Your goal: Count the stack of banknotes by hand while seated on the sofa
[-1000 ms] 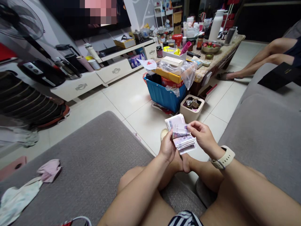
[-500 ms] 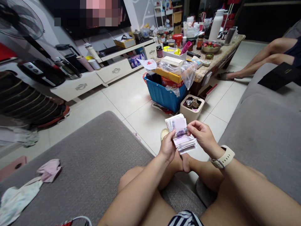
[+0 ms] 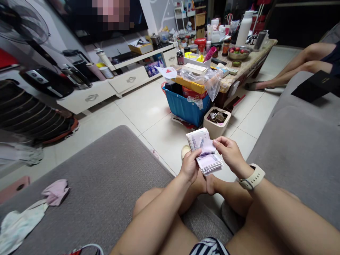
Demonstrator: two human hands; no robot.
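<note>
A folded-over stack of purple-and-white banknotes (image 3: 208,162) is in my left hand (image 3: 190,164), whose thumb presses on its fold. One part of the stack fans upward and away, the other lies toward me with its layered edges showing. My right hand (image 3: 228,150) pinches the edge of a single banknote (image 3: 208,146) between thumb and forefinger, bending it across the stack. A pale watch (image 3: 252,177) is on my right wrist. Both hands are above my crossed feet, in front of the sofa.
A beige bin (image 3: 216,122) full of wrappers stands beyond my hands, beside a blue crate (image 3: 183,106). Behind them a cluttered coffee table (image 3: 255,58) reaches back. Grey sofa sections (image 3: 106,177) flank me. At right a person's legs (image 3: 300,65) show.
The banknote pinched by my right hand is now bent over toward me, uncovering another note's face beneath it. My left hand keeps its hold on the stack, almost unmoved.
</note>
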